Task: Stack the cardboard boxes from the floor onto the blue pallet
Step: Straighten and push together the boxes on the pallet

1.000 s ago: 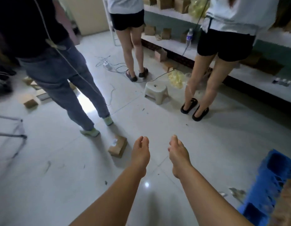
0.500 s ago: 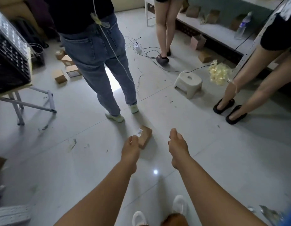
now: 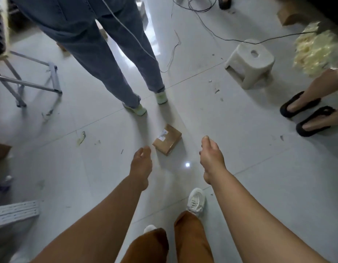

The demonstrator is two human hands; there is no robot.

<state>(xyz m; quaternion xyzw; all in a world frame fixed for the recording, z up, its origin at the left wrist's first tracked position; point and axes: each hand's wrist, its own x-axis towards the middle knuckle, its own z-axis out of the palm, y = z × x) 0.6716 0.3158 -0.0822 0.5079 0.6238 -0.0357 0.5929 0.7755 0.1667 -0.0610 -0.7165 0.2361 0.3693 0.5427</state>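
Cardboard box (image 3: pixel 167 139): small, brown, white label on top, lying flat on the pale tiled floor (image 3: pixel 240 149), turned at an angle; sits just beyond and between both outstretched hands.

Left hand (image 3: pixel 141 164): empty, fingers loosely curled, near the box's left corner, apart from it.

Right hand (image 3: pixel 211 156): empty, fingers relaxed, right of the box, not touching.

Person in jeans (image 3: pixel 111 54): standing just beyond the box, pale shoes.

White plastic stool (image 3: pixel 249 62): far right.

Black sandals (image 3: pixel 306 114): right edge, on another person's feet.

Cables (image 3: pixel 211 33): trailing across the far floor.
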